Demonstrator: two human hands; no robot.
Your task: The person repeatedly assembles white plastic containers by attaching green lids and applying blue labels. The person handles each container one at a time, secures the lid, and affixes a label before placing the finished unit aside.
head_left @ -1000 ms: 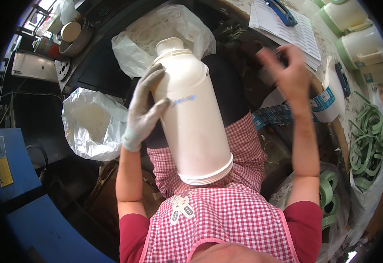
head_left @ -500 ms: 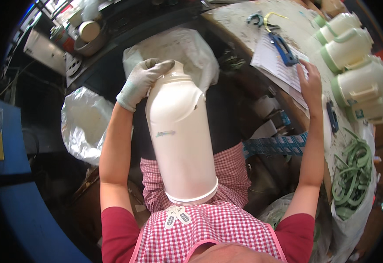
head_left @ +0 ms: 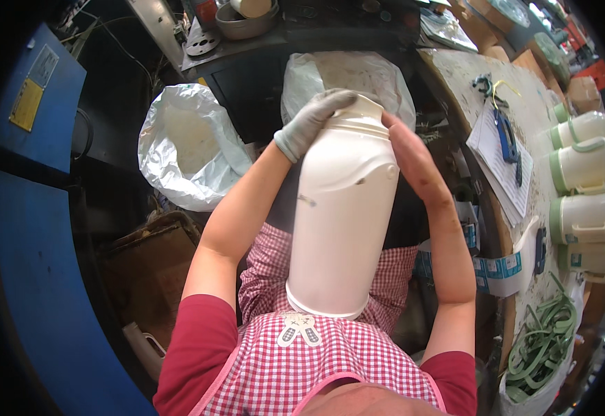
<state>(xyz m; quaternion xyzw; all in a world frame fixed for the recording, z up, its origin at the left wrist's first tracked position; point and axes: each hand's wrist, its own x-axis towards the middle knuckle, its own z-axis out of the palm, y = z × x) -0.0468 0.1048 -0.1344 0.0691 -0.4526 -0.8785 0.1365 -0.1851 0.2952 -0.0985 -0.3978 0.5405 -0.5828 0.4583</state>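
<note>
A tall white plastic jug shell (head_left: 344, 222) stands tilted against my lap, its neck away from me and its wide base by my apron. It has a small grey-blue smear and a dark spot on its side. My left hand (head_left: 314, 121), in a pale grey glove, is closed around the left of the neck, thumb or fingers over the rim. My bare right hand (head_left: 417, 156) lies along the right of the neck, fingers stretched out and slightly blurred, its tips at the neck. Part of that hand is hidden by the shell.
White-lined bags stand beyond the shell (head_left: 392, 76) and at left (head_left: 157, 145). The bench (head_left: 455, 76) at right carries papers (head_left: 500, 166), a blue tool (head_left: 505, 135), several green-and-cream jugs (head_left: 586, 173) and a bag of green strips (head_left: 541, 347). Blue cabinets (head_left: 32, 256) stand at far left.
My right hand has left the papers and blue tool on the bench and come to the shell's neck. My left hand keeps its hold. The view has swung left.
</note>
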